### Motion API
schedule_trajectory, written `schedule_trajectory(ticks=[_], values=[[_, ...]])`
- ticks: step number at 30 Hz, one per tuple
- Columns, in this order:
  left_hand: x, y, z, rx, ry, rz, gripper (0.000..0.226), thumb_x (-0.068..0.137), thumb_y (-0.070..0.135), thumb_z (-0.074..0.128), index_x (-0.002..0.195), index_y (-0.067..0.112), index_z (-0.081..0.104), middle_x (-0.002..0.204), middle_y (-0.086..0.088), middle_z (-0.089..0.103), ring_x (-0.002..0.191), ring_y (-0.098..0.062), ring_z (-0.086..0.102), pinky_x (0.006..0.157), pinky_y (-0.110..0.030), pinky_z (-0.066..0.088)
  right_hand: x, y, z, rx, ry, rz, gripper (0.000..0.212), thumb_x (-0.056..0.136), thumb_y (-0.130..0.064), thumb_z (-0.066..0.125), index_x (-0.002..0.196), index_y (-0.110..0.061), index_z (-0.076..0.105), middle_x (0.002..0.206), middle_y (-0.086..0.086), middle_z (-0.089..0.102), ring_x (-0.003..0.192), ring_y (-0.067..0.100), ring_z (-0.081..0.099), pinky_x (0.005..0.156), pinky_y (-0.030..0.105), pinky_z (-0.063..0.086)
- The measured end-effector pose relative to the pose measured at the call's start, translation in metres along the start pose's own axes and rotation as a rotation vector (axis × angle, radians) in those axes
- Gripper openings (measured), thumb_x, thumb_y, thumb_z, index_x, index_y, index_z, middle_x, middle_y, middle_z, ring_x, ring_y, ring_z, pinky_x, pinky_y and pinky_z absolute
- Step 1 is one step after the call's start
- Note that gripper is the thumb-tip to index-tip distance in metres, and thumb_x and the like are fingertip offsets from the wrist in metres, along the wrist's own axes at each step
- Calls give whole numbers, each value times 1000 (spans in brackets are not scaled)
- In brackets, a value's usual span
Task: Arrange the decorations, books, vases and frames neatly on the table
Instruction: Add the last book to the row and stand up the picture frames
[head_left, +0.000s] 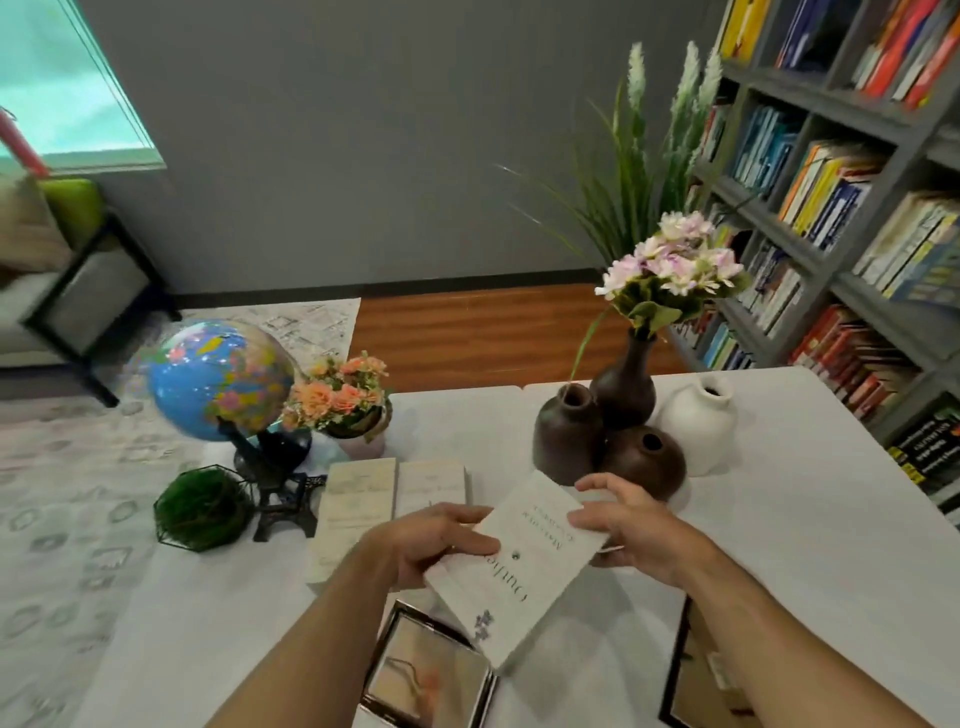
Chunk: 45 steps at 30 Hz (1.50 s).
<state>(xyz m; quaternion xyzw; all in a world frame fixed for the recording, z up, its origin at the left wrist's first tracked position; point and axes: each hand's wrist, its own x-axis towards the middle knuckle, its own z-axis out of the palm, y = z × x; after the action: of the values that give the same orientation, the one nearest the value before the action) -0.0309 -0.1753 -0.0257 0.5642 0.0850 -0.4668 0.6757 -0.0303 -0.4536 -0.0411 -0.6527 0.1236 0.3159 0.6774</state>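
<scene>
Silver frame (431, 670) near, both hands, left (441, 540) and right (631, 519), clasp a white book (519, 566) over the white tabletop (779, 545) beside grey bookshelves (831, 208).

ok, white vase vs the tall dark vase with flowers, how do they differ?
The white vase is squat and rounded with a wide mouth; the tall dark vase is dark brown with a narrow neck. The white vase shows no stems, while the tall dark vase holds pale pink flowers. The white vase stands at the right of the group; the tall dark vase stands behind two other brown vases. Both stand upright on the white table.
</scene>
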Motion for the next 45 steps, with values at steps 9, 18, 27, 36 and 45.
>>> schedule_trajectory(ticks=[9, 18, 27, 36, 45], values=[[-11, -23, -54, -639, 169, 218, 31, 82, 22, 72, 106, 3, 74, 116, -23, 69, 103, -45, 67, 84, -51, 60, 20, 6, 46, 324, -34, -13, 68, 75, 6, 70, 137, -15, 51, 123, 18, 70, 103, 35, 71, 75, 47, 63], [7, -3, -55, -550, 314, 222, 22, 86, 18, 53, 99, 7, 67, 94, -12, 70, 83, -31, 67, 71, -41, 57, 32, 20, 82, 228, -90, 48, 58, 70, 17, 74, 125, -1, 62, 119, 20, 71, 105, 37, 71, 76, 45, 61], [11, 2, -74, -188, 380, 238, 26, 96, 8, 59, 121, 10, 64, 110, -11, 75, 103, -32, 71, 93, -53, 55, 54, 20, 101, 193, -50, 57, 42, 89, -20, 74, 128, -19, 59, 118, 11, 73, 106, 26, 72, 78, 40, 58], [-2, -33, -122, 997, 985, 48, 71, 87, 49, 61, 150, 25, 36, 157, -13, 27, 143, -35, 24, 115, -47, 26, 97, 31, 134, 74, 137, 29, 28, 96, -2, 62, 124, -2, 61, 106, 11, 76, 90, 23, 76, 63, 30, 60], [-1, -68, -137, 746, 885, -51, 99, 77, 45, 76, 154, 31, 16, 140, -15, 42, 122, -34, 51, 100, -48, 48, 107, 47, 142, -260, 356, -38, 29, 91, -16, 73, 119, -18, 68, 94, -8, 75, 81, 7, 72, 56, 15, 55]])
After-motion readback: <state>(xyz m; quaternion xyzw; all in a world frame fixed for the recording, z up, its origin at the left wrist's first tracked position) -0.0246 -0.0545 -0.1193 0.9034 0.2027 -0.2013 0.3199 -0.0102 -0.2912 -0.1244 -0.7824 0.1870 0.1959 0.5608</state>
